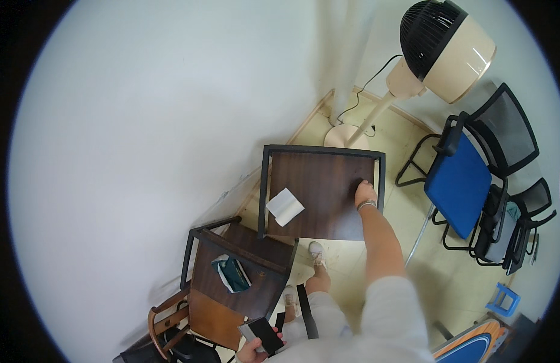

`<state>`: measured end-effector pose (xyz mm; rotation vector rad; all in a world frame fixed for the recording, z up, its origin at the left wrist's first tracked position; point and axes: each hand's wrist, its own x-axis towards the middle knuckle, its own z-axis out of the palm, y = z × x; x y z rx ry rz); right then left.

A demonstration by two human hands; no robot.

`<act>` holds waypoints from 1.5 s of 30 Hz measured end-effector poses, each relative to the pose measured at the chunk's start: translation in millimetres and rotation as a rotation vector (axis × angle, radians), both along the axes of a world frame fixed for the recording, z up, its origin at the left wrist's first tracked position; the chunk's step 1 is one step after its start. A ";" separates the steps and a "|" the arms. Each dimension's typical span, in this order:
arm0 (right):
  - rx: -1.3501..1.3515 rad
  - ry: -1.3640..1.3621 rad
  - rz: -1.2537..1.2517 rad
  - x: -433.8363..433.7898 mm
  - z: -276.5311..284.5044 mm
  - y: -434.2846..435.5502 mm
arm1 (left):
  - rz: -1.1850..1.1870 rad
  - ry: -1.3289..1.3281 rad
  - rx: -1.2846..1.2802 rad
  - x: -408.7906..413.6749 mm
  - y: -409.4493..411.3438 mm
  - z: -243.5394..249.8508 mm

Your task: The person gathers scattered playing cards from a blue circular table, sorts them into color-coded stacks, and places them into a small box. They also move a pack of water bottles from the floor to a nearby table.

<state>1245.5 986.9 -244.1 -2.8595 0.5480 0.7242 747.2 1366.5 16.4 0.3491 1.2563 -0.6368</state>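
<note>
My right hand (365,194), with a bracelet at the wrist, is curled low over the right side of a dark wood-grain tabletop (320,181) in a black metal frame. A dark patch shows at its fingertips; whether it is a held object or a shadow, I cannot tell. Toward the tabletop's left side lies a folded white cloth or paper (285,207). Close to my body, my left hand (252,350) grips a black and grey box-like object (263,335).
A second dark table (212,277) bears a green tissue pack (232,273). Beside it stands a wooden chair (168,313). A cream fan (452,59) rises behind the near table, its cord on the floor. Blue-seated chair (461,181) and blue stool (503,299) stand right.
</note>
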 end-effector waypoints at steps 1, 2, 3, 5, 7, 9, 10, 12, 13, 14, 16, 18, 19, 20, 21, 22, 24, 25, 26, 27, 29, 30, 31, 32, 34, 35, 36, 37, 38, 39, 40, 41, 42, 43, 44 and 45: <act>-0.001 0.009 0.035 0.5 -1.8 -1.4 | 0.013 -0.058 -0.003 23.9 -9.3 9.6; -0.004 0.014 0.068 -0.4 -1.4 -3.3 | 0.025 -0.123 0.016 49.4 -20.5 17.9; -0.005 0.016 0.097 -2.2 0.1 -4.7 | 0.034 -0.172 0.038 70.1 -30.3 23.3; 0.056 -0.060 0.195 -14.7 2.5 4.5 | 0.072 -0.237 0.064 81.6 -44.0 32.8; 0.196 -0.202 0.247 -35.2 8.7 11.3 | 0.068 -0.292 0.072 91.8 -44.8 36.9; 0.417 -0.412 0.273 -62.1 14.4 23.6 | 0.051 -0.343 0.071 102.3 -41.4 41.4; 0.792 -0.238 -0.048 -77.0 29.2 38.8 | 0.049 -0.367 0.072 102.0 -41.0 42.7; 1.304 -0.015 -0.439 -113.6 63.6 74.7 | 0.003 -0.419 0.048 102.9 -35.8 51.4; 1.463 0.016 -0.505 -140.6 74.9 89.9 | -0.030 -0.469 -0.019 89.9 -23.4 35.3; 1.517 0.084 -0.487 -168.0 93.8 107.7 | -0.019 -0.523 -0.007 82.8 -20.6 32.5; 1.613 0.184 -0.416 -222.7 141.9 139.7 | -0.019 -0.601 0.009 84.8 -15.4 39.2; 1.632 0.283 -0.300 -273.5 192.1 166.6 | -0.031 -0.654 0.019 83.3 -8.8 45.2; 1.606 0.343 -0.248 -295.6 214.7 177.9 | -0.074 -0.674 0.035 80.6 -1.8 46.6; 1.667 0.375 -0.250 -319.4 230.5 186.6 | -0.122 -0.701 0.043 74.4 4.0 48.9; 1.725 0.399 -0.255 -341.6 241.9 194.8 | -0.175 -0.729 0.045 67.8 10.7 47.3; 1.785 0.424 -0.261 -362.5 251.2 200.2 | -0.226 -0.790 -0.008 59.7 18.8 38.3; 1.767 0.342 -0.224 -397.0 264.2 206.6 | -0.317 -0.821 -0.034 45.0 31.0 40.1; 1.758 0.301 -0.210 -412.2 270.6 210.1 | -0.364 -0.834 -0.047 36.8 37.2 40.5; 1.735 0.314 -0.193 -425.1 277.9 208.9 | -0.383 -0.843 -0.092 27.3 43.9 38.4; 1.725 0.328 -0.229 -438.0 280.5 208.6 | -0.397 -0.852 -0.143 19.5 46.2 35.3; 1.708 0.356 -0.307 -463.2 285.7 206.5 | -0.432 -0.881 -0.230 3.8 47.3 34.1; 1.700 0.333 -0.335 -474.8 289.6 204.5 | -0.455 -0.904 -0.262 -0.9 47.1 38.4; 1.705 0.306 -0.361 -484.3 294.6 203.7 | -0.486 -0.927 -0.286 -2.5 49.5 42.6; 1.709 0.278 -0.389 -492.6 299.5 202.8 | -0.495 -0.932 -0.304 -5.9 49.8 42.9; 1.706 0.179 -0.446 -507.8 306.5 200.6 | -0.511 -0.935 -0.349 -16.5 47.0 36.8; 1.701 0.132 -0.478 -516.4 309.5 198.6 | -0.519 -0.935 -0.364 -19.1 47.4 30.9; 1.705 0.075 -0.532 -526.1 309.8 195.1 | -0.531 -0.930 -0.388 -20.8 46.6 22.3; 1.798 0.019 -0.652 -536.4 306.3 190.6 | -0.546 -0.926 -0.407 -21.1 46.2 20.3; 1.889 -0.044 -0.772 -547.0 300.8 184.7 | -0.564 -0.920 -0.482 -20.6 45.1 19.9; 1.984 -0.109 -0.885 -556.2 297.1 179.9 | -0.596 -0.915 -0.500 -20.3 42.9 21.9; 2.221 -0.202 -0.952 -563.4 301.0 173.6 | -0.628 -0.912 -0.516 -20.3 39.6 25.9; 2.281 -0.279 -1.021 -571.7 306.0 168.8 | -0.662 -0.907 -0.534 -19.7 34.7 29.6; 2.338 -0.359 -1.085 -579.0 314.6 164.5 | -0.699 -0.901 -0.605 -18.2 28.4 31.4; 2.399 -0.445 -1.153 -587.9 320.9 159.6 | -0.734 -0.904 -0.643 -18.5 19.7 36.9; 2.484 -0.545 -1.149 -596.8 324.5 152.4 | -0.770 -0.906 -0.683 -19.1 9.2 44.1; 2.511 -0.574 -1.139 -608.5 327.3 143.8 | -0.805 -0.899 -0.722 -20.6 -0.5 48.5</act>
